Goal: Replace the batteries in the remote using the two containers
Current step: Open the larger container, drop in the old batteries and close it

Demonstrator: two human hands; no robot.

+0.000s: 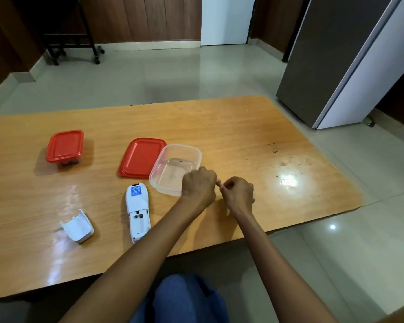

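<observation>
Glossy orange-brown wood makes up the table (243,127), set on pale floor tiles, with a knee in blue jeans (180,299) showing under its near edge.

Nearest on the top, a white battery cover (78,226) lies curved side down toward the left. Just right of it and apart from it, the white remote (137,212) lies face down, long axis pointing away, battery bay open at the near end and seemingly empty, a blue label at the far end.

Past the remote, the left hand (199,184) is curled shut, knuckles up, overlapping the near right corner of the clear container (173,169). The right hand (238,193) is just beside it, fingertips pinched. Something small and pinkish shows between the two hands; what it is cannot be made out.

The clear container is open, and its near corner is hidden by the left hand. Its red lid (140,158) lies flat, touching its left side. Well to the left stands a smaller closed container (64,146) with a red lid on.

Beyond the table, a grey refrigerator (336,61) stands to the right, and a black wheeled stand (72,43) sits far left against brown wood panelling.
</observation>
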